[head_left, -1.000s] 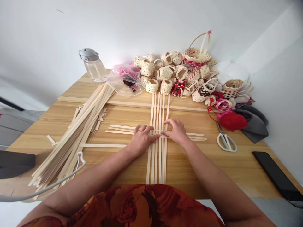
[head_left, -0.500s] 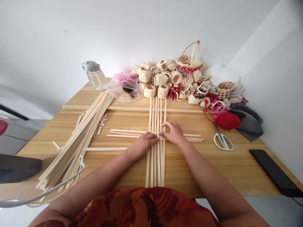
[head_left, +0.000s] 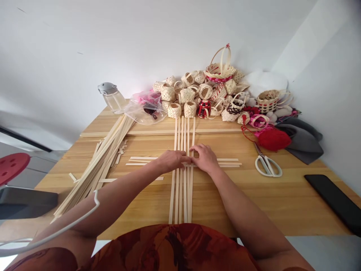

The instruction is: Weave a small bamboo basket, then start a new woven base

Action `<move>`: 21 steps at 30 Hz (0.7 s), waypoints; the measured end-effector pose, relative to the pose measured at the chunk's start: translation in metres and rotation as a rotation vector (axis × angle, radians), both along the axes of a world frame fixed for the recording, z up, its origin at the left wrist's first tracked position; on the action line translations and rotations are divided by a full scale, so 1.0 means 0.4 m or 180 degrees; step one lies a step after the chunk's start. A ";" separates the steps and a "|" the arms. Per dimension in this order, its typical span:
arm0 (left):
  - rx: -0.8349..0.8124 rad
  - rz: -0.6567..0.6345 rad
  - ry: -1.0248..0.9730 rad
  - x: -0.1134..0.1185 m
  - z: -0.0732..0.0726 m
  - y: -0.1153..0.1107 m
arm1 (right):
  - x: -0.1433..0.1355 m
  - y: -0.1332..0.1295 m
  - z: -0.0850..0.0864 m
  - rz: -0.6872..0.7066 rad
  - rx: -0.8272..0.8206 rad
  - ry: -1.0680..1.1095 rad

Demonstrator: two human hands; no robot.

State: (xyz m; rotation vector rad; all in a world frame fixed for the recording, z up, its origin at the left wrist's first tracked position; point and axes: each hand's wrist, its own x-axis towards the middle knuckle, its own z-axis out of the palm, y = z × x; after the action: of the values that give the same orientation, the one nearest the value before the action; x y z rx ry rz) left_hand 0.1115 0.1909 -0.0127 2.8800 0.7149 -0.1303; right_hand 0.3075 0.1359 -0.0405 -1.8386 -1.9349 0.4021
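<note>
Several pale lengthwise weaving strips (head_left: 175,203) run from near my body toward the back of the table. Crosswise weaving strips (head_left: 228,160) pass through them in the middle, making a cross. My left hand (head_left: 172,161) bends its fingers down onto the crossing, tips pressed on the strips. At the right side of the crossing, my right hand (head_left: 206,158) curls its thumb and index finger onto the strips, with a gap between them. Both hands' fingertips nearly meet, and they hide most of the woven middle.
A bundle of loose strips (head_left: 96,169) lies left, partly behind my forearm, near a white cable (head_left: 97,203). Small woven baskets (head_left: 190,109) pile up at the back. To the right are scissors (head_left: 267,165), red yarn (head_left: 274,140) and a black phone-like slab (head_left: 329,199). A bottle (head_left: 113,98) stands back left.
My left hand has shifted slightly up over the crossing, its fingers more bent. My right hand keeps nearly the same place. The camera view has turned a little.
</note>
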 end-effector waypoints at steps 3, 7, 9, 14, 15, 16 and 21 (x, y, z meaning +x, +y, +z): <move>-0.0081 -0.0030 0.0118 0.009 0.007 0.006 | 0.001 0.005 0.001 0.0039 -0.0046 0.0003; -0.0115 -0.0065 0.0173 0.018 0.010 0.011 | -0.003 0.008 -0.004 -0.0073 -0.0043 0.0024; -0.0133 -0.0067 0.0200 0.020 0.011 0.013 | -0.005 0.008 -0.010 -0.0150 0.0015 0.0049; -0.0181 -0.0022 0.0257 0.020 0.012 0.013 | -0.006 0.007 -0.022 -0.0251 0.0101 0.0091; -0.0192 -0.0005 0.0260 0.019 0.011 0.012 | -0.007 0.008 -0.024 -0.0260 0.0103 0.0086; -0.0208 0.0009 0.0255 0.018 0.011 0.011 | -0.008 0.009 -0.025 -0.0265 0.0104 0.0076; -0.0254 -0.0019 0.0161 0.012 0.001 0.013 | -0.016 0.008 -0.027 -0.0275 0.0148 -0.0061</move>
State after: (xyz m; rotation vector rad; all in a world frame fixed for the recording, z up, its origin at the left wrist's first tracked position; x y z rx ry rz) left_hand 0.1162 0.1962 -0.0124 2.8122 0.6936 -0.2280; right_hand 0.3012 0.1393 -0.0512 -1.8949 -1.8539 0.3103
